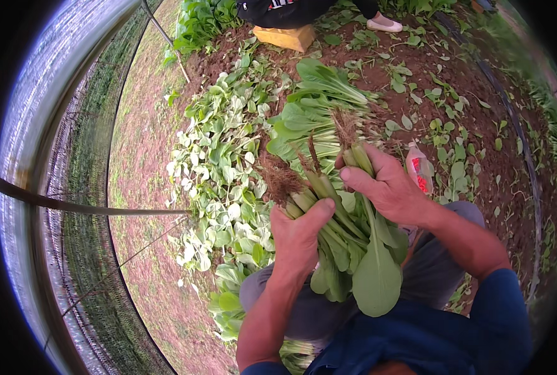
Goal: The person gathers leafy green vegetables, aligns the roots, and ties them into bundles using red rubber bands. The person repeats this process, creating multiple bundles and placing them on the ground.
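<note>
My left hand [299, 229] is closed around a bunch of leafy greens [334, 243], with brown roots pointing up and away from me and broad leaves hanging over my lap. In my right hand [384, 183] are the stems of more greens [360, 157], their roots also upward, gripped between thumb and fingers. Leaves from both hands overlap, so I cannot tell which belong to which. Just beyond my hands lie stacked greens [306, 117] on the soil, leaves to the left and roots to the right.
Loose discarded leaves [222, 164] cover the ground at left. A plastic bottle [419, 168] with a red label stands by my right forearm. Ahead, a person [287, 13] sits over a yellow crate [285, 37]. A black hose [508, 103] runs along the right; mesh netting [79, 154] borders the left.
</note>
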{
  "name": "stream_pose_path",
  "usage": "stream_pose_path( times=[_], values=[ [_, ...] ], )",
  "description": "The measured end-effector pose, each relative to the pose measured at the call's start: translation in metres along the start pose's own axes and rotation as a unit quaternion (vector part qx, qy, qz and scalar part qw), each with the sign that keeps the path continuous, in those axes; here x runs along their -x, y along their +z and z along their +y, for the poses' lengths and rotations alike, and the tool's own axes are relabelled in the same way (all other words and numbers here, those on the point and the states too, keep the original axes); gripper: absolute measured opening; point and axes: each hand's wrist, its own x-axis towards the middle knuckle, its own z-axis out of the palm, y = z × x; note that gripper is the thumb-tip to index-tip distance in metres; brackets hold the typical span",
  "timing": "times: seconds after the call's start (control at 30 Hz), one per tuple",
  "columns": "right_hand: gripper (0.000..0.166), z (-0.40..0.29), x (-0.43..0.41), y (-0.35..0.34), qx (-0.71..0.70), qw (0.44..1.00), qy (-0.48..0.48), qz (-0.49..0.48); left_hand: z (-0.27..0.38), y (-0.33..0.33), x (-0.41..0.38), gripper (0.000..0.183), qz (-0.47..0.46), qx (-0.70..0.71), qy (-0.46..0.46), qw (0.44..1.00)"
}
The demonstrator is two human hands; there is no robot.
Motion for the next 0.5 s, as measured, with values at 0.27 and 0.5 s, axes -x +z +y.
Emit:
stream_pose_path(
  times=[0.27,0.5],
  values=[
    [0.029,-0.028,-0.003,-0.02,0.107,0.992,-0.062,0.032,0.004,-0.001,-0.005,0.035,0.044,0.054,0.032,0.997],
    [0.033,-0.005,0.001,-0.001,0.144,0.988,-0.046,-0.042,-0.002,0.003,-0.001,0.034,0.008,0.01,0.066,0.998]
  ],
)
